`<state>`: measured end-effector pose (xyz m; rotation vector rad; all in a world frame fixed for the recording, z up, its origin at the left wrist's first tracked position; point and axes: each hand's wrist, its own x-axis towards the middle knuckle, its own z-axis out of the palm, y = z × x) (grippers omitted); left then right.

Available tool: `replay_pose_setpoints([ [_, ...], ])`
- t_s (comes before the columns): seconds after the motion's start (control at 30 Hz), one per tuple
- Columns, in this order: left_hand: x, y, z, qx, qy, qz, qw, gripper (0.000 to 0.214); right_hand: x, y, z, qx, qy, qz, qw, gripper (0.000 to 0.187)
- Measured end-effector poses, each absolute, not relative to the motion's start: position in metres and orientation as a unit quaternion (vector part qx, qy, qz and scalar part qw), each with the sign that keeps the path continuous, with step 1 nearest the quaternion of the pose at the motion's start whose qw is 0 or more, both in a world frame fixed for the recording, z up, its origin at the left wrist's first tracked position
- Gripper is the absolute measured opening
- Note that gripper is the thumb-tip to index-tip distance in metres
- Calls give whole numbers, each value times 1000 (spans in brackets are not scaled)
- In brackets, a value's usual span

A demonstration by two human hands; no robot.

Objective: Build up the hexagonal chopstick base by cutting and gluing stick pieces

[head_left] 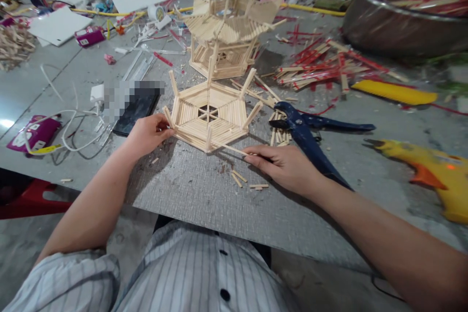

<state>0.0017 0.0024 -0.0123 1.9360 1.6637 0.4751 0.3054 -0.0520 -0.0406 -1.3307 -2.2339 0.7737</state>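
Note:
A hexagonal frame of pale wooden sticks [186, 97] lies on the table, with short posts standing at its corners and a spoked hole at its middle. My left hand [149, 132] is closed at the frame's front left edge, thumb and fingers pinched there; whether a loose stick is also between them is hidden. Between the thumb and fingers of my right hand [281, 163] is a thin wooden stick [230, 149], its far end reaching the frame's front corner. Close by my right hand lies a blue-handled cutter [310, 144], beside a pile of short cut sticks [280, 131].
Behind the frame stands a tiered stick pagoda [223, 24]. A yellow glue gun [424, 165] lies at right, near a yellow-handled tool [395, 92] and red-wrapped chopsticks [310, 66]. A large metal pot [395, 29] stands behind. Left are a dark phone [137, 109] and white cables [68, 129].

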Motion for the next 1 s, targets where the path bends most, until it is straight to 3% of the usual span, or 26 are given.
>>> replay_pose_setpoints([
  [0.4, 1, 3, -10, 714, 625, 151, 277, 26, 300, -55, -38, -488, -782, 329, 206, 42],
  [1.0, -8, -2, -1, 716, 664, 98, 190, 33, 300, -56, -43, -507, -760, 332, 234, 39],
])
